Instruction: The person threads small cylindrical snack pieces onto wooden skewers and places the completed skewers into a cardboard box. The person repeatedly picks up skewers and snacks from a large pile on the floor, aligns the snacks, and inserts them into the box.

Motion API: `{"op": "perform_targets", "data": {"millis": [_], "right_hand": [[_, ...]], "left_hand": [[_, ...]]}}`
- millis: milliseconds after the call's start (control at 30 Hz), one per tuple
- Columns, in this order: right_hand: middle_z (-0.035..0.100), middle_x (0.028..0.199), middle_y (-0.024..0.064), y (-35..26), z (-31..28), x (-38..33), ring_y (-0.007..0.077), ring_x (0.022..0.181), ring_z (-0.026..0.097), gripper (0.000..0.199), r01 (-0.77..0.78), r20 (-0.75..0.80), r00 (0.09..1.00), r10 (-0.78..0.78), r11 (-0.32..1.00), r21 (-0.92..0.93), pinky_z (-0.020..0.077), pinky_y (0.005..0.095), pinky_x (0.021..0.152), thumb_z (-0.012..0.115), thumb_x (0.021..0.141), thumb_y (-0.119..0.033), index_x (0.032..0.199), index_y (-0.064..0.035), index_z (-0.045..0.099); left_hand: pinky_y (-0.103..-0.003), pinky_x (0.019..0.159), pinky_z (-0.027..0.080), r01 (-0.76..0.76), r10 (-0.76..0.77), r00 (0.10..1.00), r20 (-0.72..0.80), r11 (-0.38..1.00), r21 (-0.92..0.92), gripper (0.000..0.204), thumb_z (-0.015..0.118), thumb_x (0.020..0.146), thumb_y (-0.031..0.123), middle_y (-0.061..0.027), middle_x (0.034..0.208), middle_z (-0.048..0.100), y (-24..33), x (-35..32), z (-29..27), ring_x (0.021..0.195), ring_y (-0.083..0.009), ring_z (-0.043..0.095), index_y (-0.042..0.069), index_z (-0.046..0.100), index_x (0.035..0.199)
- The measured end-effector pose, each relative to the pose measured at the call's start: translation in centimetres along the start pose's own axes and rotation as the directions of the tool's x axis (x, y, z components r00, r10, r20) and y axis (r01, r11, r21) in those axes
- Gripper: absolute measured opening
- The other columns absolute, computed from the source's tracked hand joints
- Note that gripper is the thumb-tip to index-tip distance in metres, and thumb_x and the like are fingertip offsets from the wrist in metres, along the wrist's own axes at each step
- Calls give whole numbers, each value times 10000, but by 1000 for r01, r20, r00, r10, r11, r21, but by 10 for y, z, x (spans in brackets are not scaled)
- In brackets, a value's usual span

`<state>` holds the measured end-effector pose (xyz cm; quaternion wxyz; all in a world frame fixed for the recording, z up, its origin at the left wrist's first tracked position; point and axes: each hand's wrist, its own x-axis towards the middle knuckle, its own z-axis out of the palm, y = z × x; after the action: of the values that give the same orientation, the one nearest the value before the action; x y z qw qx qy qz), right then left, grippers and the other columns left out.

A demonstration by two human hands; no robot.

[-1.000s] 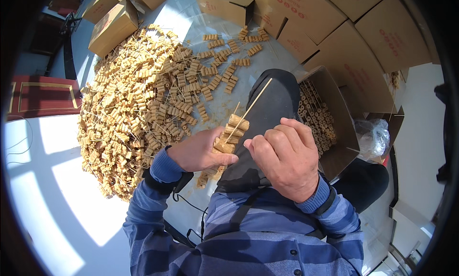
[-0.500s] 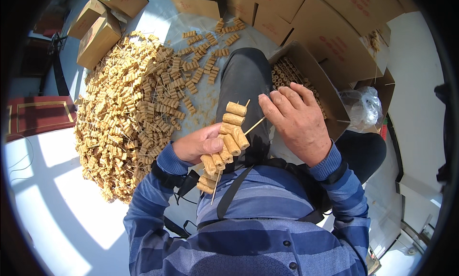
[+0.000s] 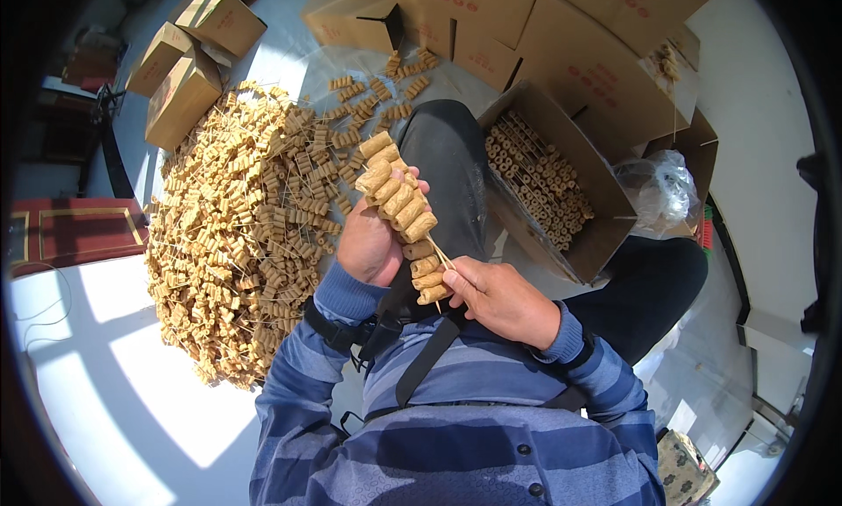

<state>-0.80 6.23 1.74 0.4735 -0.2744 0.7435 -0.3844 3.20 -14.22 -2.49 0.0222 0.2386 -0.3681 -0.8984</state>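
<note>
My left hand (image 3: 367,247) is closed around a small bunch of skewers (image 3: 399,199), each threaded with short, hollow, golden-tan rolls. They slant over my lap from upper left to lower right. My right hand (image 3: 504,304) pinches the thin wooden stick ends at the lower right of the bunch, its thumb beside the lower rolls. To the left rises a large pile of similar skewers (image 3: 237,243). Beyond my right hand stands an open cardboard box (image 3: 605,243), where more skewers (image 3: 544,186) lie packed with the roll ends facing up.
Several closed cardboard boxes (image 3: 561,41) stand along the far right, and others (image 3: 184,85) at the far left. Loose skewers (image 3: 368,103) lie on the plastic-covered floor ahead. A clear plastic bag (image 3: 662,195) sits right of the open box. My bent legs frame the middle.
My right hand has come down from near the open box, closing on the stick ends. My left hand has turned the bunch, with its rolls now reaching toward the upper left.
</note>
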Motion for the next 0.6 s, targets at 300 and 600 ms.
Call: {"op": "perform_targets", "data": {"millis": [300, 600], "right_hand": [[596, 731, 8, 4, -21, -17, 77, 643, 563, 329, -19, -26, 999, 37, 864, 504, 469, 217, 617, 399, 1130, -307, 1118, -26, 570], [702, 990, 86, 21, -38, -9, 153, 960, 682, 304, 239, -455, 883, -117, 946, 221, 528, 290, 847, 418, 1126, -253, 1181, 0, 578]], "left_hand": [[-386, 1013, 508, 65, -89, 981, 172, 988, 142, 624, 518, 962, 120, -201, 1378, 519, 0, -16, -13, 1139, -275, 621, -86, 323, 1517], [-348, 974, 550, 47, -112, 978, 178, 941, 336, 451, 573, 1012, 35, -192, 1334, 593, 9, -26, -24, 1104, -216, 651, -36, 452, 1441]]}}
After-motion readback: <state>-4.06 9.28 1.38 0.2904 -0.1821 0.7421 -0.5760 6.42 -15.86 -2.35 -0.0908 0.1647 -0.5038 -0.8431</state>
